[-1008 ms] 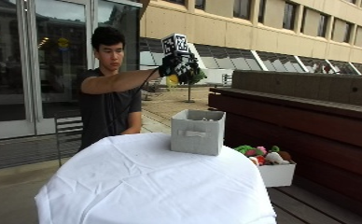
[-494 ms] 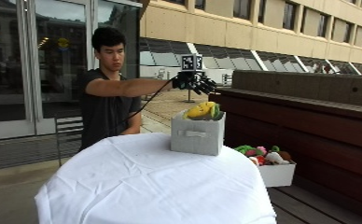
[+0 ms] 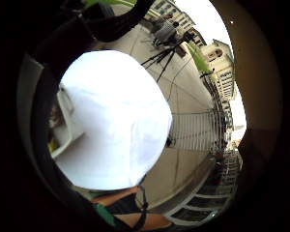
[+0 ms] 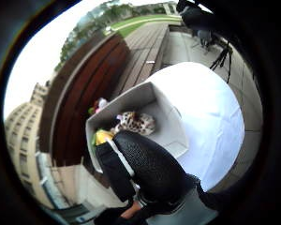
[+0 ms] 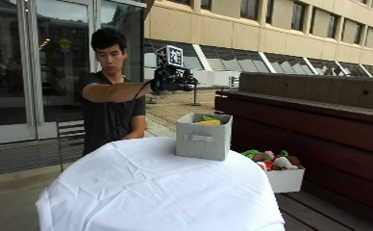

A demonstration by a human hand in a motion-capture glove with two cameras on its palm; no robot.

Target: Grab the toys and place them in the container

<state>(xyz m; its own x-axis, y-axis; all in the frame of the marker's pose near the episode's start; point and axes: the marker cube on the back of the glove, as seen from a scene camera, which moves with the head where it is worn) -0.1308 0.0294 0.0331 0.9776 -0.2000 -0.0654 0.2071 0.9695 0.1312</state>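
Observation:
In the outside view a grey fabric container [image 5: 202, 138] stands at the far side of the round table with a white cloth [image 5: 155, 187]. A yellow and green toy [image 5: 207, 121] shows above its rim. My gloved right hand [image 5: 174, 80] hovers in the air above and to the left of the container, fingers relaxed, holding nothing. The thumb side palm view looks down into the container [image 4: 171, 123], where a spotted plush toy [image 4: 135, 123] and the yellow toy [image 4: 103, 137] lie. A gloved finger [image 4: 150, 165] covers part of that view.
A white bin [image 5: 285, 179] with several more plush toys [image 5: 268, 159] sits on the dark wooden bench [image 5: 340, 120] to the right of the table. A metal chair [image 5: 68, 133] stands behind the table beside the person. The cloth [image 3: 116, 121] in front of the container is bare.
One second ago my hand held the yellow and green toy high up. It let go above the container, and the toy now lies inside. The hand has drawn back to the left.

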